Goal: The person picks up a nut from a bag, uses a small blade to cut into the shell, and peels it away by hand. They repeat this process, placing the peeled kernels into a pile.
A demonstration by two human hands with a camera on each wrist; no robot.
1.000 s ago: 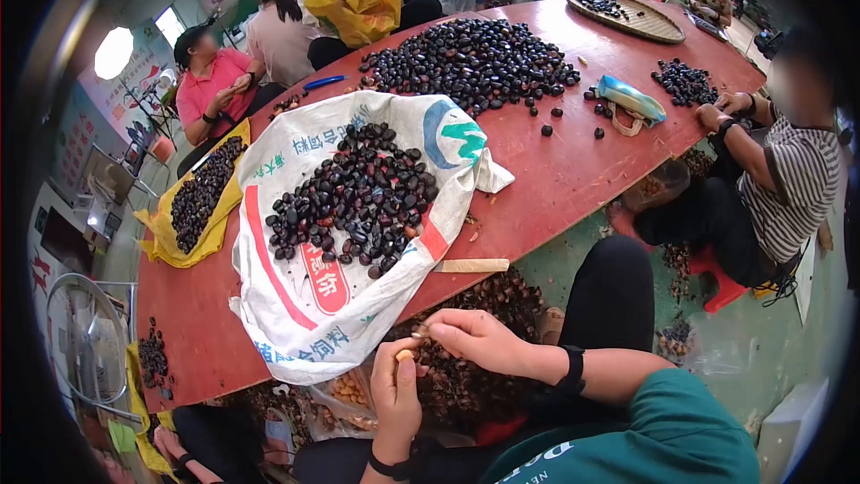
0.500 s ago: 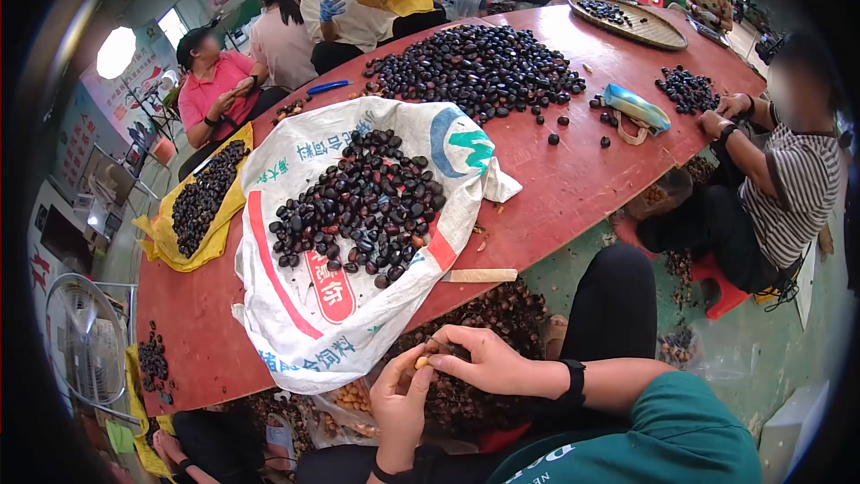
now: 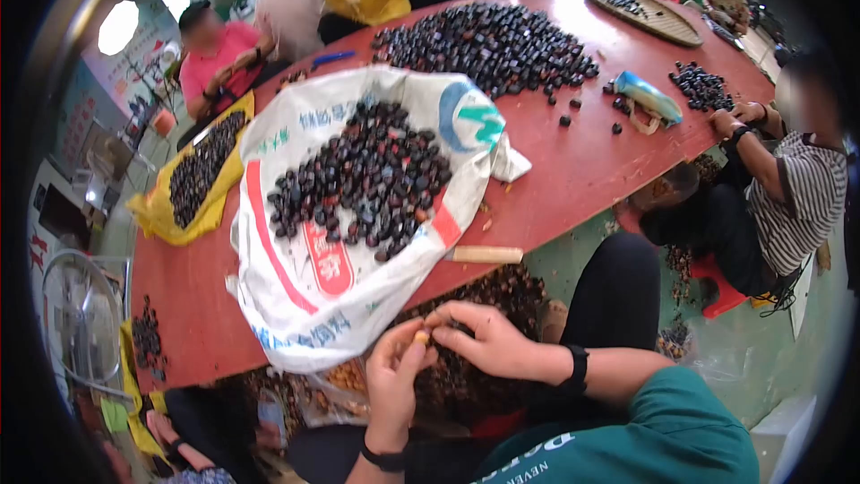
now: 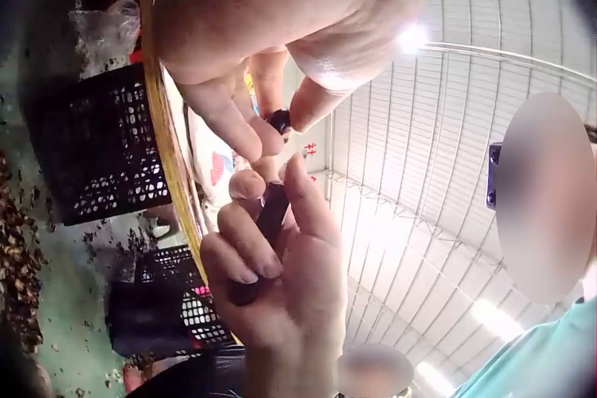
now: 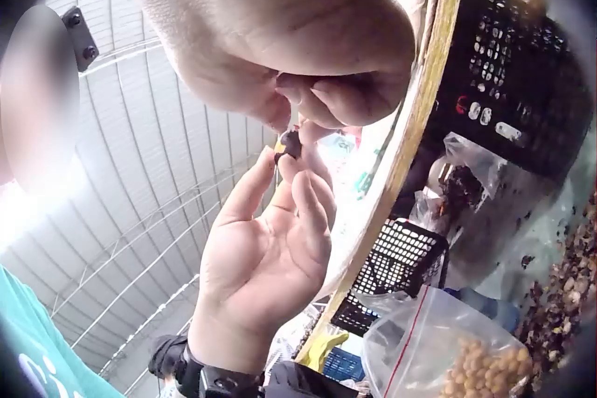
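Note:
My left hand [image 3: 392, 378] pinches a dark-shelled seed [image 5: 290, 144] between thumb and fingertips; a yellow kernel [image 3: 422, 337] shows through its opened shell. Close against it, my right hand [image 3: 494, 341] curls round a small tool with a dark handle [image 4: 270, 215]; its working tip is hidden by the fingers. Both hands meet in front of the table edge, above the lap. Just beyond them, a white woven sack [image 3: 269, 305] lies spread on the red table [image 3: 555, 179], bearing a heap of dark seeds [image 3: 367, 179].
A larger seed pile [image 3: 484, 45] covers the table's far side, near a blue pouch [image 3: 647, 97]. A wooden strip [image 3: 486, 254] juts at the near edge. Below are shell scraps [image 3: 475, 376] and a clear bag of yellow kernels [image 5: 485, 370]. A person in stripes [image 3: 793, 202] sits right.
The left hand has lifted slightly and drawn close to the right, bringing the seed to the tool. The head view has shifted a little, and the person with the yellow sack has moved.

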